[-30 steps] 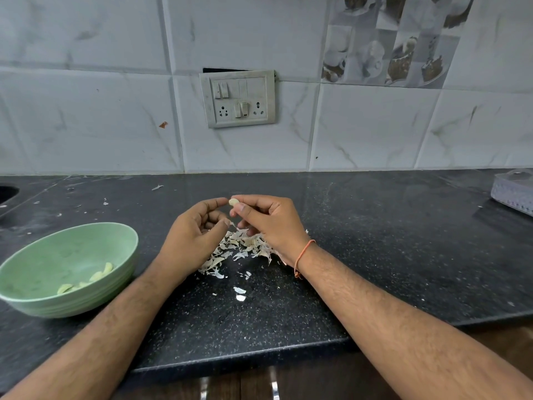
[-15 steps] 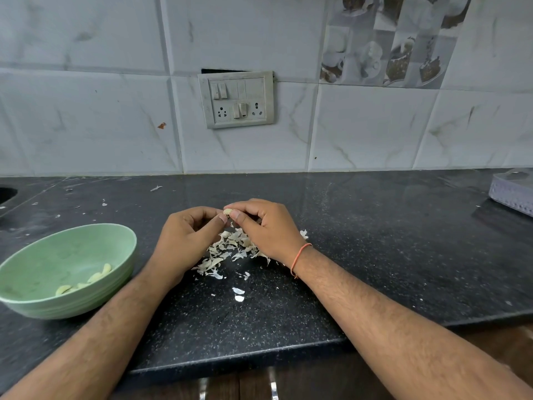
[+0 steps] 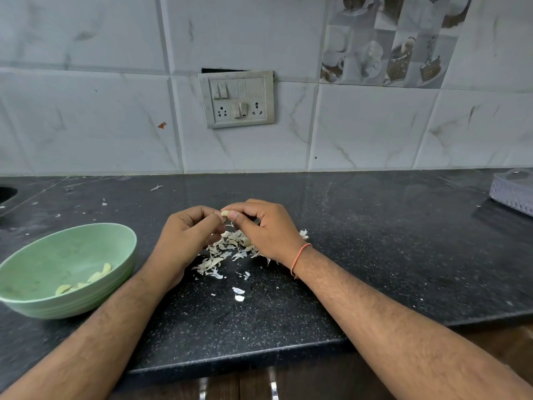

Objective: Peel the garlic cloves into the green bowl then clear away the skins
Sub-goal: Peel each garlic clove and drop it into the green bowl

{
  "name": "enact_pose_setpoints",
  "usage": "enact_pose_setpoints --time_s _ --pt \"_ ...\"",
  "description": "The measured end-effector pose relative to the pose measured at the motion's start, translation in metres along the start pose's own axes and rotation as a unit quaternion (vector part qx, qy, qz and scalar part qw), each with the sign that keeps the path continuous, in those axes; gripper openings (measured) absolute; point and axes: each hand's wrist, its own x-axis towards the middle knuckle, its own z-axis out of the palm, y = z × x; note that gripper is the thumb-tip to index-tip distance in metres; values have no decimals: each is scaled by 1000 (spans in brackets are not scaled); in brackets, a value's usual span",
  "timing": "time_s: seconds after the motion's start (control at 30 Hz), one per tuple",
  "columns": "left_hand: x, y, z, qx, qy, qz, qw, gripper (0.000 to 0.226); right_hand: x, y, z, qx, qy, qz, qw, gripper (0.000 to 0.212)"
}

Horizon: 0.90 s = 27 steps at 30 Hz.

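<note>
Both your hands, left [image 3: 184,238] and right [image 3: 265,229], pinch one garlic clove [image 3: 224,213] in a closed grip above the skins [image 3: 227,249] on the bench [image 3: 375,255], green bowl [image 3: 95,295] at left.

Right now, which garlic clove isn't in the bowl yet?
The garlic clove pinched between the left hand and right hand above the skin pile. The other peeled cloves lie inside the green bowl.

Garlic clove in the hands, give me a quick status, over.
Left hand and right hand both pinch the small pale garlic clove above the papery skin pile. Green bowl holds a few peeled cloves. Nothing in the way.
</note>
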Motion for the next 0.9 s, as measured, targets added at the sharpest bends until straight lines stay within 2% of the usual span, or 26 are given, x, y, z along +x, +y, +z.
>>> enact_pose_setpoints --time_s 0.27,0.43,0.77,0.9 --pt "1 0 2 -54 -10 12 998 20 1 1 0 -15 22 -19 999 19" --pt "0 0 0 -59 -23 35 997 24 2 3 -1 27 28 -4 999 20" --pt "-2 2 0 -93 -58 13 994 31 1 5 -1 58 19 5 998 23" --pt "-1 2 0 -87 -63 18 994 22 1 7 0 44 24 -7 999 20"
